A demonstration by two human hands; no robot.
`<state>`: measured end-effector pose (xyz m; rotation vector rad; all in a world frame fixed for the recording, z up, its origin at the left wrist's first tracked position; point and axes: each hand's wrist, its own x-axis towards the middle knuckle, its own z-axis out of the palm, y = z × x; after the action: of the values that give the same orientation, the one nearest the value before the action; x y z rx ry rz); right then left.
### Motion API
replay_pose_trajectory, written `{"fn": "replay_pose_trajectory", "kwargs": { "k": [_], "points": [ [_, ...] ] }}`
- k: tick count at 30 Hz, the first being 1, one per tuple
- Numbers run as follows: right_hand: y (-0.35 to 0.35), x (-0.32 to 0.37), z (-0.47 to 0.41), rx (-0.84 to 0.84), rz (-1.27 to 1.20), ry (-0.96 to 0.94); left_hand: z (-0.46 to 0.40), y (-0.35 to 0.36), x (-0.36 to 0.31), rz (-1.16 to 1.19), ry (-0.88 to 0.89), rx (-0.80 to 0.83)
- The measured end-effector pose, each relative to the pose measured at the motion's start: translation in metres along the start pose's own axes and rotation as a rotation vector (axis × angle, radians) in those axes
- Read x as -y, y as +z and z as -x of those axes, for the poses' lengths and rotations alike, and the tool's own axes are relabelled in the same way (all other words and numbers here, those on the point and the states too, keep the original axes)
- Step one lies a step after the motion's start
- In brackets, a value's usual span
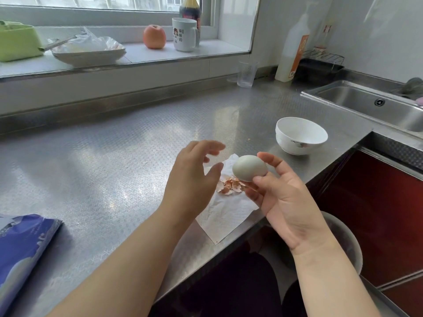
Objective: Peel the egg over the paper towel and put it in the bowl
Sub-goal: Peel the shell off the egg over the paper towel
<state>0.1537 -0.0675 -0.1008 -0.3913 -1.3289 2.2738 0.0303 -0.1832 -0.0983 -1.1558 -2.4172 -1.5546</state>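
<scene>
My right hand (pixel 281 197) pinches a smooth white peeled egg (pixel 249 168) between thumb and fingertips, above the paper towel (pixel 224 213). Brown shell pieces (pixel 229 185) lie in a small heap on the towel, just under the egg. My left hand (pixel 194 177) hovers to the left of the egg with relaxed, spread fingers, holding nothing. A white bowl (pixel 301 136), with nothing in it, stands on the steel counter behind and to the right of the egg.
A sink (pixel 375 106) lies at the back right. A clear glass (pixel 246 73) and a white bottle (pixel 294 46) stand by the wall. On the windowsill are an apple (pixel 154 37), a mug (pixel 184 34) and a plate (pixel 89 53). A blue packet (pixel 23 252) lies at the near left.
</scene>
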Motion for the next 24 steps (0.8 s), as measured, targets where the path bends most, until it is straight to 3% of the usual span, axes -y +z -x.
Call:
{"fn": "replay_pose_trajectory", "kwargs": {
  "k": [8,12,16,24],
  "points": [
    [0.0005,0.0004,0.0006,-0.017,0.049,-0.029,-0.0006,0.0053,0.0056,-0.11,0.059,0.043],
    [0.0001,-0.0001,0.0015,-0.016,0.079,-0.038,0.0,0.0059,0.0043,0.038,0.116,-0.001],
    [0.0007,-0.0003,0.0009,-0.032,0.079,-0.059,0.0012,0.0075,0.005,0.063,0.171,0.067],
    [0.0036,0.0002,0.0014,-0.089,0.185,-0.1,0.001,0.0087,0.004,0.087,0.27,-0.057]
  ]
}}
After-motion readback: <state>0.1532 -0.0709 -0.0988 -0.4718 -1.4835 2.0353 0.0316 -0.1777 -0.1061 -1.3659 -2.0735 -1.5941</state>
